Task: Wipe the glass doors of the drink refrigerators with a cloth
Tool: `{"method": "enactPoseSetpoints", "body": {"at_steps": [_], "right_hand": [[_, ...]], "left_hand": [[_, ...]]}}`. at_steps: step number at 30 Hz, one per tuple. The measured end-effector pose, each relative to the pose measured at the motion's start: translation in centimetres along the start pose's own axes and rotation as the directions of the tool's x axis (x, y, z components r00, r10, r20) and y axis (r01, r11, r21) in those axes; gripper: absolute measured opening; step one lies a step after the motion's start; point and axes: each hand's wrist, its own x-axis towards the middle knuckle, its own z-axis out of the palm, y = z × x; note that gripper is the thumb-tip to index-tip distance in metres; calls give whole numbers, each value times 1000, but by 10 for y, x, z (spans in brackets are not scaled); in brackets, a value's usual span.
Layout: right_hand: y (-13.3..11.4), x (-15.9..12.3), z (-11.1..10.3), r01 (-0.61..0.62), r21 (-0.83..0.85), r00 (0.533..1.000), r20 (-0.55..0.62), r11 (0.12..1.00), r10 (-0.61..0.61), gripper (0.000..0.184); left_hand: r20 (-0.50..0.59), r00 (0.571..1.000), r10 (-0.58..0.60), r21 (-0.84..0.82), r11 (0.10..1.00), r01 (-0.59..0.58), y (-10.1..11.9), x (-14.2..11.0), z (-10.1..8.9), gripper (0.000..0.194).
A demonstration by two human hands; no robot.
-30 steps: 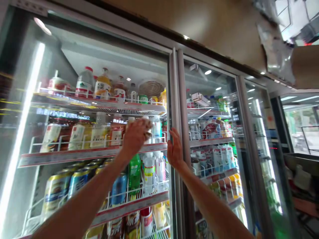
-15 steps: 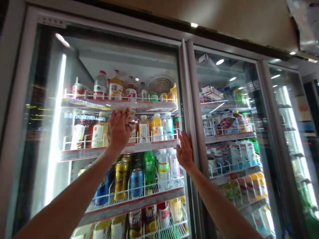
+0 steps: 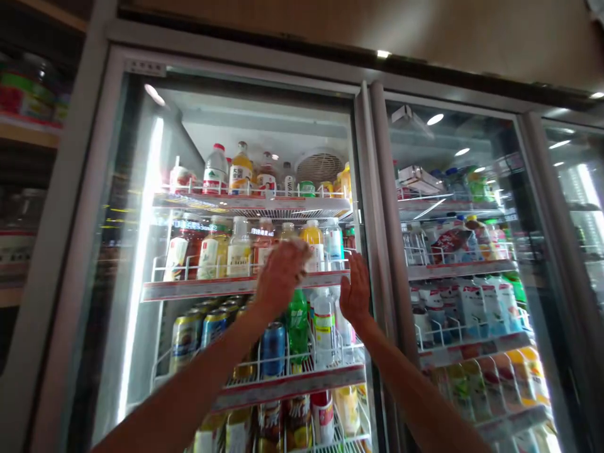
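Note:
My left hand [image 3: 279, 280] is pressed toward the glass door [image 3: 226, 104] of the drinks fridge, about level with the second shelf. Bunched under its fingers is a light-coloured cloth [image 3: 303, 250], mostly hidden and blurred by motion. To the right, my right hand [image 3: 357, 292] lies flat by the door's right frame, fingers stretched upward, holding nothing. Behind the glass, near the left hand, stand an orange juice bottle [image 3: 312, 238] and a green bottle [image 3: 297, 324]. A blue can [image 3: 273, 349] sits below.
A second glass door [image 3: 453, 135] with stocked shelves adjoins on the right, past the upright metal frame [image 3: 384, 207]. At far left, an open shelf [image 3: 28, 129] carries bottles. A wooden panel [image 3: 302, 28] runs above the fridge.
My left hand has swept right and slightly down across the glass with the cloth, closer to my right hand. My right hand stays by the frame. The view has shifted, showing more on the left.

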Motion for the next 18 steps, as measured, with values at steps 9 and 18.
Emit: {"method": "enactPoseSetpoints", "body": {"at_steps": [9, 18], "right_hand": [[-20, 4, 5, 71, -19, 997, 46, 997, -70, 53], [-44, 7, 18, 92, 51, 995, 26, 994, -93, 52]], "left_hand": [[-256, 932, -257, 81, 955, 286, -51, -10, -25, 49], [-115, 982, -148, 157, 974, 166, -35, -10, -29, 38]]}}
